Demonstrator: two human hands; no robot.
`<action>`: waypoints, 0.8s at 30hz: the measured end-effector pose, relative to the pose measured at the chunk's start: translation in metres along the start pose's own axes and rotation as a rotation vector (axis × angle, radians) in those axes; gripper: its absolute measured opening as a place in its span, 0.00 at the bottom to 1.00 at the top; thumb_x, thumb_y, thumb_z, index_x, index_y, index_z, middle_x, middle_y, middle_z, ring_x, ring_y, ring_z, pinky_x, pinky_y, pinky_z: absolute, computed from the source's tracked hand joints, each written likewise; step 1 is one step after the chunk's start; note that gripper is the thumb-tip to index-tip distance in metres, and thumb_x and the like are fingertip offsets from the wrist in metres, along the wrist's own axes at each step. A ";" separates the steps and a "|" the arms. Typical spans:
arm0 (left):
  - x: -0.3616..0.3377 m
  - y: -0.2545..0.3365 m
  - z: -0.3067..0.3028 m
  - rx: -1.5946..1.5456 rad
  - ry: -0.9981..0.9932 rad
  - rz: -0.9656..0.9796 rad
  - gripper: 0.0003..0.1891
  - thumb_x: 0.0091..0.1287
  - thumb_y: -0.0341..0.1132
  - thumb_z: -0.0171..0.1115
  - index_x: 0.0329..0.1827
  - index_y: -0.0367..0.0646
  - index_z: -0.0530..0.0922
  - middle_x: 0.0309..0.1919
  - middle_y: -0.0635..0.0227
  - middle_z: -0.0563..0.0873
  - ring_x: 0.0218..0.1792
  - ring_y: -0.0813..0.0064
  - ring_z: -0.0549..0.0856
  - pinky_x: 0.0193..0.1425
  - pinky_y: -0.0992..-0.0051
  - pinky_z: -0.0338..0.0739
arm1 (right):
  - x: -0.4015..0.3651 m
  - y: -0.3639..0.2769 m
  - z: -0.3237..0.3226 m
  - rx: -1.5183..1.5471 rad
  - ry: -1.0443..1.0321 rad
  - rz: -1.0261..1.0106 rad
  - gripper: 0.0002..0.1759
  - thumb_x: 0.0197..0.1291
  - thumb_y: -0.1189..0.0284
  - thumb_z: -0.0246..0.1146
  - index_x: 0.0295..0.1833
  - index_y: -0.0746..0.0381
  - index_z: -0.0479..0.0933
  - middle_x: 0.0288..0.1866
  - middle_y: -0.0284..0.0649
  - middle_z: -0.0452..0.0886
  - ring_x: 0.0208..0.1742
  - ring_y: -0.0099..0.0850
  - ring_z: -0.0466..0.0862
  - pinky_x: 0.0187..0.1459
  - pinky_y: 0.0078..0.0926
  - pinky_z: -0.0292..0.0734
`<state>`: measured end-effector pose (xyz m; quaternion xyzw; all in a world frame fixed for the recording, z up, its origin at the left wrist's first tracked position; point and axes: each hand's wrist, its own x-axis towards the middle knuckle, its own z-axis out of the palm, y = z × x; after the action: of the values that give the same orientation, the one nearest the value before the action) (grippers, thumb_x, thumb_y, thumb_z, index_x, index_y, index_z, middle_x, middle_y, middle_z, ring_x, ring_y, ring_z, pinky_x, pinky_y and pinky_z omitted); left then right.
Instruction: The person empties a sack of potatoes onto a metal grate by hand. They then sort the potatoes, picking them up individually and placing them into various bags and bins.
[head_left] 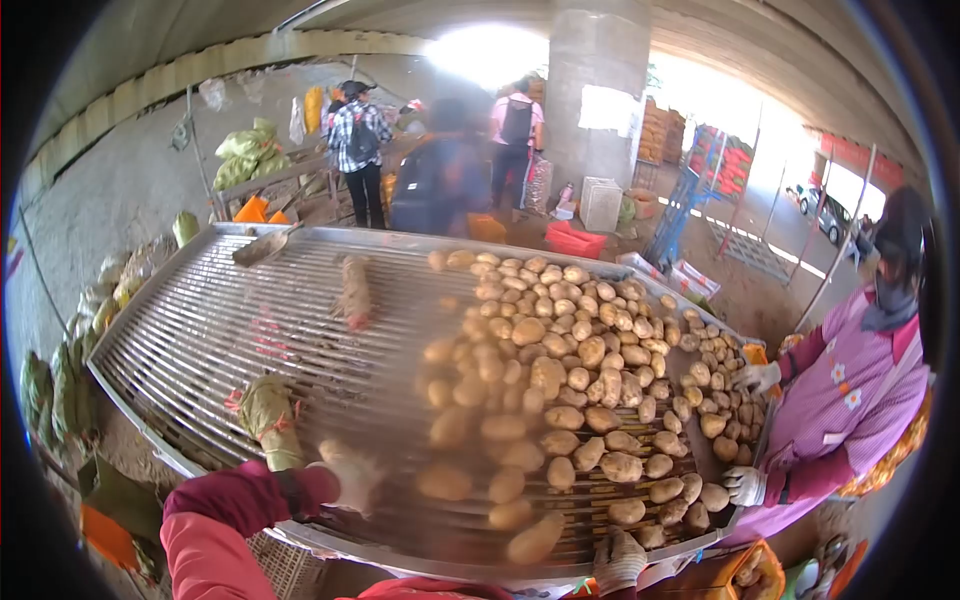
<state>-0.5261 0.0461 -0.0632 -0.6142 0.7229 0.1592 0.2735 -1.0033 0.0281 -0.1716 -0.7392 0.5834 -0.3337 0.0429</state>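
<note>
My left hand (350, 478), in a pale work glove, is smeared by motion above the slatted metal table (230, 330); its fingers are too blurred to read. Just left of it lies a rolled bundle of green mesh bags (268, 415) with red ties. My right hand (620, 562), also gloved, rests at the table's near edge with its fingers laid forward and nothing visibly held. It is close to the nearest potatoes (627, 512). Many potatoes (560, 330) cover the right half of the slats, and those toward the middle look blurred.
A co-worker (850, 390) in a checked pink smock stands at the right end, gloved hands among potatoes. Another bundle (355, 290) and a metal scoop (265, 247) lie on the slats. An orange crate (750, 575) stands below right. Other people and a concrete pillar (597, 120) are behind.
</note>
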 end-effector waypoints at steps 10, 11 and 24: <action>0.043 -0.057 0.089 -0.577 0.368 -0.739 0.47 0.59 0.62 0.67 0.78 0.49 0.62 0.76 0.44 0.61 0.78 0.44 0.58 0.75 0.43 0.62 | 0.015 -0.001 -0.014 0.041 -0.167 0.037 0.12 0.54 0.70 0.61 0.44 0.60 0.79 0.31 0.46 0.83 0.34 0.50 0.83 0.37 0.52 0.76; 0.043 -0.044 0.083 -0.632 0.373 -0.852 0.46 0.58 0.55 0.70 0.77 0.47 0.62 0.72 0.44 0.65 0.75 0.45 0.62 0.74 0.49 0.65 | 0.014 0.001 -0.013 0.053 -0.155 0.027 0.12 0.54 0.70 0.61 0.45 0.60 0.79 0.31 0.46 0.83 0.33 0.50 0.83 0.37 0.52 0.76; 0.112 0.168 -0.027 -0.427 0.538 -0.118 0.36 0.59 0.33 0.62 0.74 0.41 0.66 0.69 0.42 0.67 0.65 0.33 0.69 0.71 0.49 0.67 | 0.011 0.005 -0.013 0.025 -0.174 -0.044 0.14 0.55 0.67 0.62 0.45 0.60 0.80 0.28 0.46 0.83 0.28 0.49 0.83 0.31 0.52 0.75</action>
<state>-0.7064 -0.0258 -0.1256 -0.7183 0.6827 0.1232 -0.0527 -1.0134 0.0208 -0.1590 -0.7776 0.5568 -0.2763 0.0954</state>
